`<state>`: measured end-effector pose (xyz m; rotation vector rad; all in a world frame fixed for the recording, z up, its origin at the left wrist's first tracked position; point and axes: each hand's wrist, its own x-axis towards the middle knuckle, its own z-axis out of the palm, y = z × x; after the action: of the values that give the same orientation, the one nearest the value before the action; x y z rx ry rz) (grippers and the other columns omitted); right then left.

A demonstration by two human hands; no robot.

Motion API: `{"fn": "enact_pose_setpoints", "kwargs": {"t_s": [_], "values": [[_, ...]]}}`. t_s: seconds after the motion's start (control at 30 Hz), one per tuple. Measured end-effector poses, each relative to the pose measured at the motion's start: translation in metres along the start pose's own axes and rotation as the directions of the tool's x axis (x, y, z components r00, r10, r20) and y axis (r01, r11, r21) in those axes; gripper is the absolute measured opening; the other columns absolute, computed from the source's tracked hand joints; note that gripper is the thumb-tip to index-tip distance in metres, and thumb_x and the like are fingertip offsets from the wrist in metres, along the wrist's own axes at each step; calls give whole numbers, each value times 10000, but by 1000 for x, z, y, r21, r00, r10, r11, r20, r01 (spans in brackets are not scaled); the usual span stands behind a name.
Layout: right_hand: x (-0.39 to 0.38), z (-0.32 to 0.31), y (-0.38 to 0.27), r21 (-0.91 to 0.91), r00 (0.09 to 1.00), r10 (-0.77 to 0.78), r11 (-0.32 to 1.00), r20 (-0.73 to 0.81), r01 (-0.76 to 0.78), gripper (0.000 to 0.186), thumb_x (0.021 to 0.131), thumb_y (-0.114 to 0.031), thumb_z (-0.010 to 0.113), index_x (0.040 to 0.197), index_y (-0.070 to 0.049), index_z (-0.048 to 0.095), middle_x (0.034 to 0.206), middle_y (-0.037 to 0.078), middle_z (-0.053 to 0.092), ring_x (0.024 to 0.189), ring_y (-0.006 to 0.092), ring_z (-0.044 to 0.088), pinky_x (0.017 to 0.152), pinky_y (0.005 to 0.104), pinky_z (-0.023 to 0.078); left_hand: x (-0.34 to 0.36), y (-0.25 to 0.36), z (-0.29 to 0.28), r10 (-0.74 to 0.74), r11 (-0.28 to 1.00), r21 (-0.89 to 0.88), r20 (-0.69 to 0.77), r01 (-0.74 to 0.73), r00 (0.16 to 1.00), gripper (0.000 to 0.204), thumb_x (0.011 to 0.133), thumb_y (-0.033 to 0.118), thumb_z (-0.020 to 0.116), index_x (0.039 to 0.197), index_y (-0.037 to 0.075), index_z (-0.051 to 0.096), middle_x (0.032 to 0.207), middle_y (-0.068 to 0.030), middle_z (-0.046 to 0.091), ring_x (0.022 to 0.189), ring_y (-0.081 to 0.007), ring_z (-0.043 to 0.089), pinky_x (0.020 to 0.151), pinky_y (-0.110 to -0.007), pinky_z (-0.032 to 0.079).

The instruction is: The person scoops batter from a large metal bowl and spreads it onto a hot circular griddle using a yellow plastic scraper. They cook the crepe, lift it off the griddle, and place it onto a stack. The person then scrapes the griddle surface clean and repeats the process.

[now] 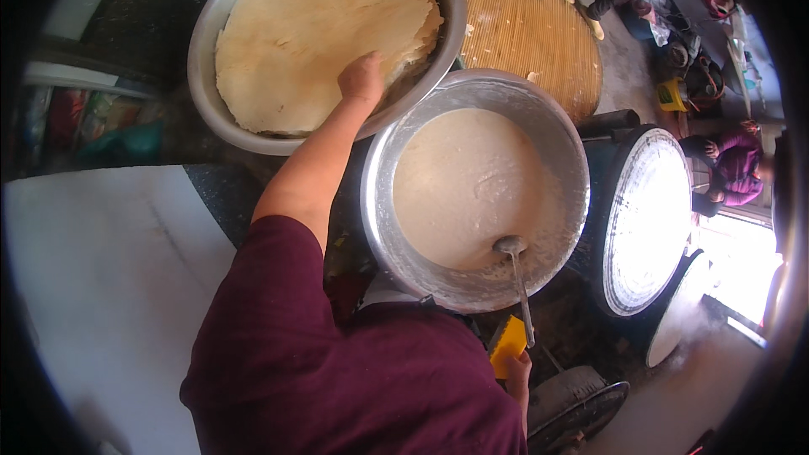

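Now at the flatbread already in the basin, with left hand fingers curled, can't tell if pinching; with right hand closed on a yellow scraper; seemingly with plenty of batter left.

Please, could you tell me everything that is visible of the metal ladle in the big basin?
The grey metal ladle has a small, rounded head and a long, slim handle. Its head rests in the pale, thick mixture, near the edge closest to the person, inside the round, silver-coloured metal basin. The handle crosses the rim, pointing toward the person, and ends beside the flat yellow scraper in the right hand. Whether the hand touches it is unclear.
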<state>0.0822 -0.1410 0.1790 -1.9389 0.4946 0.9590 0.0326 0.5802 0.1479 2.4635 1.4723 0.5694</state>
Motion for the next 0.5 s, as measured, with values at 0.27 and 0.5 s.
{"fn": "enact_pose_setpoints", "kwargs": {"t_s": [0.27,0.5], "values": [[8,2,3,-106,999,-28,994,29,31,323,743,38,508,1061,6,557,930,77,631,821,200,626,753,319,491,-19,31,-6,9,999,47,314,-25,949,262,798,166,481,1043,128,566,983,-119,621,901,-318,594,730,-437,484],[-1,5,-5,-178,999,-1,984,-54,-9,356,721,65,500,1065,9,570,927,49,627,820,159,613,741,276,477,6,41,4,67,997,-60,281,-52,957,473,858,409,424,1161,55,503,1270,-143,448,1190,-301,415,952,-443,365]]}}
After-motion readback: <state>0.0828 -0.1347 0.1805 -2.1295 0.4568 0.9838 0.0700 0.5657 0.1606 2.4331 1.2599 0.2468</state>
